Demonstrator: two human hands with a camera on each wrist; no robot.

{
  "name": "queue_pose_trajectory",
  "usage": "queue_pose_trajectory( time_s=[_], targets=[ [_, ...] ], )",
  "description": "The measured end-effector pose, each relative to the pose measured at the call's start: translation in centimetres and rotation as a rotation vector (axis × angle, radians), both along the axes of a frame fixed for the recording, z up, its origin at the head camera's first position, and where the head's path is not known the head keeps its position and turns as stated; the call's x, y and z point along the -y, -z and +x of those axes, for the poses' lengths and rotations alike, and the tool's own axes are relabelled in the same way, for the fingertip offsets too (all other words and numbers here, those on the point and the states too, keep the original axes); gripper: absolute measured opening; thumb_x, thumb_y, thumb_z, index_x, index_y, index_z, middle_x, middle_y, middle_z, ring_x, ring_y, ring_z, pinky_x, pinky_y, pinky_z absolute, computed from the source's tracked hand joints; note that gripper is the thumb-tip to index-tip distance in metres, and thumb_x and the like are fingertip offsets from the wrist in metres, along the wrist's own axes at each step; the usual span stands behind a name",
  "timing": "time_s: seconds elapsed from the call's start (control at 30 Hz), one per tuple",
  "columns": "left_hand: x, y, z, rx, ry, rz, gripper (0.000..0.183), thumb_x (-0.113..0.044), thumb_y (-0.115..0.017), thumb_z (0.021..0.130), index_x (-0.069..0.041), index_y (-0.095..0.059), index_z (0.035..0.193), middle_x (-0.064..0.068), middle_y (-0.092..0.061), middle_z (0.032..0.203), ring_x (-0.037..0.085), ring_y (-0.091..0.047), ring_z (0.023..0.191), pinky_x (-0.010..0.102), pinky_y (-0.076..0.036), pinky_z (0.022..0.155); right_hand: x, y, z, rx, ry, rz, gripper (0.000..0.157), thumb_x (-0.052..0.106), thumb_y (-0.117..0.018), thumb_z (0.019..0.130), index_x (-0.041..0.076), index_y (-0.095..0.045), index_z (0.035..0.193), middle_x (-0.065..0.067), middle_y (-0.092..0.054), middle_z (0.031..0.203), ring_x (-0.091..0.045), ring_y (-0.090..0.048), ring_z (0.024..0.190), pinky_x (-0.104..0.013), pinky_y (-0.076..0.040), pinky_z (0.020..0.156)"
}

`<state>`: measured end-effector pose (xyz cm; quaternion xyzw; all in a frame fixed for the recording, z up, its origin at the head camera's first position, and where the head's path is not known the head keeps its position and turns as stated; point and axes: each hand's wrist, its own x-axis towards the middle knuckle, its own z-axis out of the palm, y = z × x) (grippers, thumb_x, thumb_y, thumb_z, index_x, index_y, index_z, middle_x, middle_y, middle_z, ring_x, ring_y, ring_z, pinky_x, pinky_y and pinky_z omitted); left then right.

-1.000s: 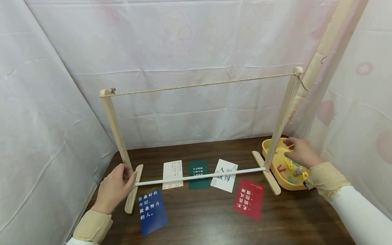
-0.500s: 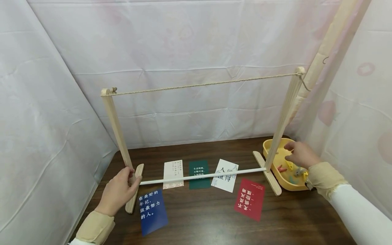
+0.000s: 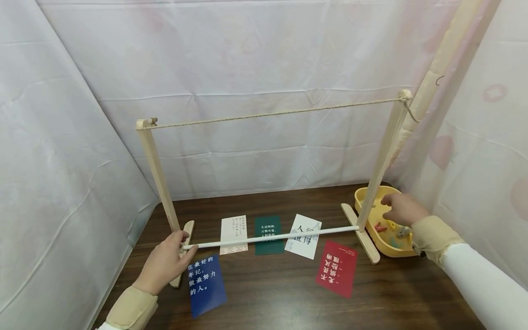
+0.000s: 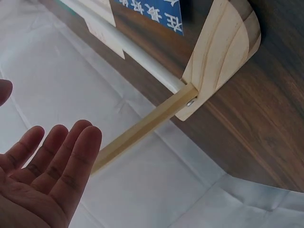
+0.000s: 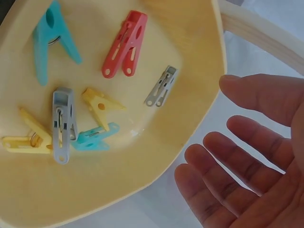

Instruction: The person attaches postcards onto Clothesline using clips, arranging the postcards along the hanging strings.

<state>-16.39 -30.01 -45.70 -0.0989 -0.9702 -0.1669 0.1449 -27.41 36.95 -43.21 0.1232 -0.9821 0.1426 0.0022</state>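
My left hand hovers by the lower part of the left wooden post, above the blue card; in the left wrist view its fingers are relaxed and hold nothing. Over the yellow basin at the right is my right hand, fingers loosely bent around no object. Inside the basin, the right wrist view shows several clothespins: a red clothespin, a large grey clothespin, a small grey clothespin, and others in teal and yellow. None is touched by the hand.
A rope spans the tops of two posts, the right post standing beside the basin. A white rod joins them low down. Cards lie around it: a cream card, a green card, a white card, a red card.
My left hand has moved a little right and down, from beside the post toward the rod's left end and blue card. The right hand stays over the basin with hardly any movement.
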Motion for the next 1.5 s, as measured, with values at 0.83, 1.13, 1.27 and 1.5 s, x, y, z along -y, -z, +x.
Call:
queue_pose_trajectory(
  time_s=[0.83, 1.13, 1.27, 1.5],
  targets=[
    [-1.4, 1.2, 0.1, 0.056, 0.072, -0.125, 0.044, -0.031, -0.084, 0.095, 0.001, -0.07, 0.122, 0.017, -0.076, 0.109, 0.032, -0.077, 0.088, 0.052, -0.063, 0.077, 0.8, 0.9, -1.2, 0.049, -0.077, 0.079, 0.04, 0.006, -0.088, 0.078, -0.007, -0.075, 0.114, -0.026, -0.077, 0.113, -0.05, -0.072, 0.108, -0.062, -0.059, 0.091],
    [-1.4, 1.5, 0.2, 0.08, 0.07, -0.141, 0.046, -0.035, -0.083, 0.096, 0.0, -0.07, 0.123, 0.016, -0.076, 0.11, 0.031, -0.077, 0.088, 0.05, -0.063, 0.076, 0.8, 1.2, -1.2, 0.038, -0.083, 0.078, 0.041, 0.004, -0.089, 0.076, -0.008, -0.075, 0.112, -0.027, -0.077, 0.11, -0.05, -0.073, 0.106, -0.062, -0.059, 0.091],
    [-1.3, 1.8, 0.1, 0.101, 0.067, -0.149, 0.045, -0.033, -0.083, 0.096, 0.0, -0.071, 0.123, 0.017, -0.076, 0.112, 0.03, -0.077, 0.087, 0.049, -0.064, 0.075, 0.6, 1.4, -1.2, 0.048, -0.088, 0.084, 0.04, 0.003, -0.088, 0.076, -0.009, -0.075, 0.112, -0.027, -0.077, 0.11, -0.05, -0.073, 0.105, -0.061, -0.059, 0.09],
    [-1.4, 2.1, 0.3, 0.15, 0.066, -0.148, 0.043, -0.033, -0.083, 0.097, -0.002, -0.071, 0.123, 0.018, -0.076, 0.115, 0.031, -0.077, 0.088, 0.05, -0.064, 0.074, 0.5, 1.6, -1.1, 0.056, -0.093, 0.09, 0.04, 0.005, -0.088, 0.075, -0.009, -0.075, 0.11, -0.026, -0.078, 0.108, -0.049, -0.073, 0.104, -0.061, -0.06, 0.089]
  ],
)
